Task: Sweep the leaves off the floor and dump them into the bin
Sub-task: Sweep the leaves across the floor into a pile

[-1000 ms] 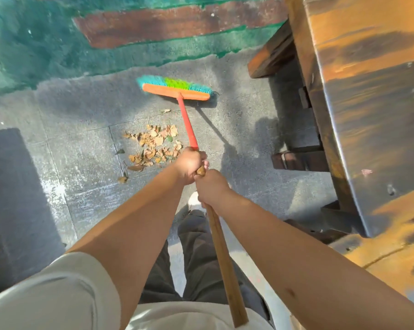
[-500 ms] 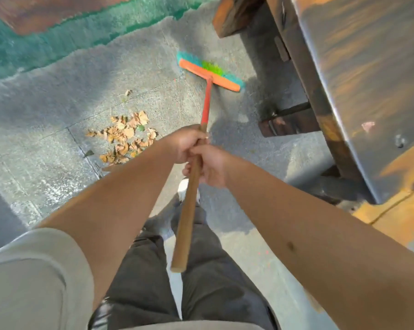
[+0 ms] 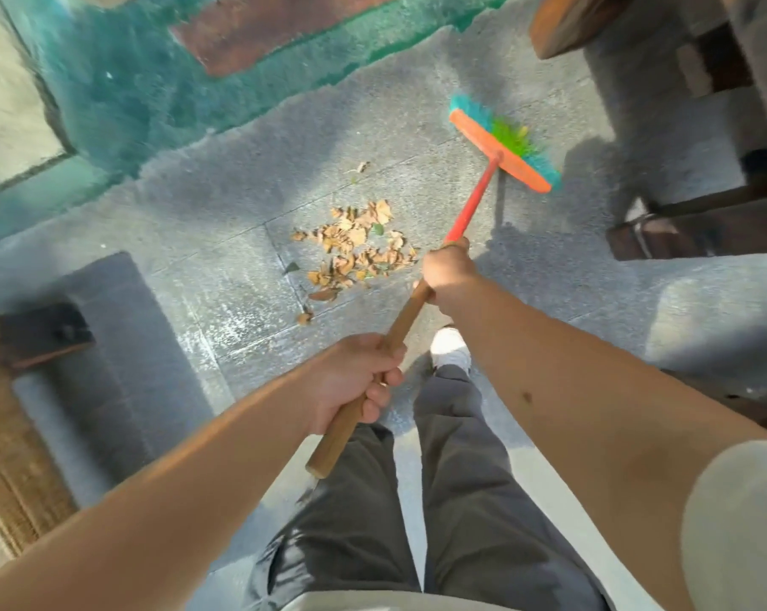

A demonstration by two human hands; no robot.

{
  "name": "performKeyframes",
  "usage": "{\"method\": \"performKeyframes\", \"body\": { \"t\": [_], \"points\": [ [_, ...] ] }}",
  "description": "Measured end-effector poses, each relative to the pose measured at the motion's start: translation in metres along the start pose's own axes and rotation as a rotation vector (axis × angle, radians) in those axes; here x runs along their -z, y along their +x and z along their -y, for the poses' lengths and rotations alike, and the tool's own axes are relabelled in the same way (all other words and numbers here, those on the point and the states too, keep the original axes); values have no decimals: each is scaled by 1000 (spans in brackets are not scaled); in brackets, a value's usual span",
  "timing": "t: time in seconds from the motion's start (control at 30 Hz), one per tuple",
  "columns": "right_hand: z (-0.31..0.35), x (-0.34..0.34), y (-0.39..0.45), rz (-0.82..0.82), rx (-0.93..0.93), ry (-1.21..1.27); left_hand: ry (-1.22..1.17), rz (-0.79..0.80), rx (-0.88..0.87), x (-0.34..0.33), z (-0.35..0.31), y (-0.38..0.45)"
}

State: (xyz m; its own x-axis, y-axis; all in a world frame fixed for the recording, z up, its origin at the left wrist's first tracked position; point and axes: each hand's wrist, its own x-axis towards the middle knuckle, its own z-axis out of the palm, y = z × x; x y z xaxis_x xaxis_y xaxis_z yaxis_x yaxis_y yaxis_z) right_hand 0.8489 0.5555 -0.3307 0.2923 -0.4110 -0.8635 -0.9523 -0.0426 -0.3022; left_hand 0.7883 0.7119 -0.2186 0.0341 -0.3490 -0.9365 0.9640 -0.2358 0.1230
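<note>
A broom point(image 3: 500, 149) with an orange head and teal and green bristles rests on the grey floor, to the upper right of a pile of dry brown leaves point(image 3: 355, 249). Its red and wooden handle runs down to me. My right hand point(image 3: 450, 280) grips the handle high up, where red meets wood. My left hand point(image 3: 355, 381) grips the wooden part near its lower end. A few stray leaves lie around the pile. No bin is in view.
Dark wooden furniture legs point(image 3: 699, 231) stand at the right, close to the broom head. A teal painted wall base point(image 3: 152, 90) runs along the back. A dark wooden block point(image 3: 42, 335) and a woven mat point(image 3: 7, 456) lie at the left. My shoe point(image 3: 450, 348) is below the pile.
My hands have come apart along the handle, the left sliding toward its lower end. The broom head has swung right of the pile, toward the furniture. The view has shifted left.
</note>
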Motion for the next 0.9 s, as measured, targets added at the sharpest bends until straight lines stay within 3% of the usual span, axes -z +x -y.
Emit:
{"method": "performKeyframes", "body": {
  "t": [0.17, 0.4, 0.53, 0.7, 0.9],
  "points": [
    [-3, -37, 3, 29, 51, -40, 57, -52, -27, 27, 5, -18],
    [-9, -114, -63, 65, -11, -50, 87, -136, 17, 84, 32, -85],
    [-22, -137, -94, 70, 10, -106, 75, -104, 0, 104, 54, -115],
    [-19, -104, -90, -34, 56, -68, 81, -61, -80, 77, 52, -109],
    [23, -21, -5, -173, 145, -62, 151, 1, -238, 23, -13, -31]
  ]
}}
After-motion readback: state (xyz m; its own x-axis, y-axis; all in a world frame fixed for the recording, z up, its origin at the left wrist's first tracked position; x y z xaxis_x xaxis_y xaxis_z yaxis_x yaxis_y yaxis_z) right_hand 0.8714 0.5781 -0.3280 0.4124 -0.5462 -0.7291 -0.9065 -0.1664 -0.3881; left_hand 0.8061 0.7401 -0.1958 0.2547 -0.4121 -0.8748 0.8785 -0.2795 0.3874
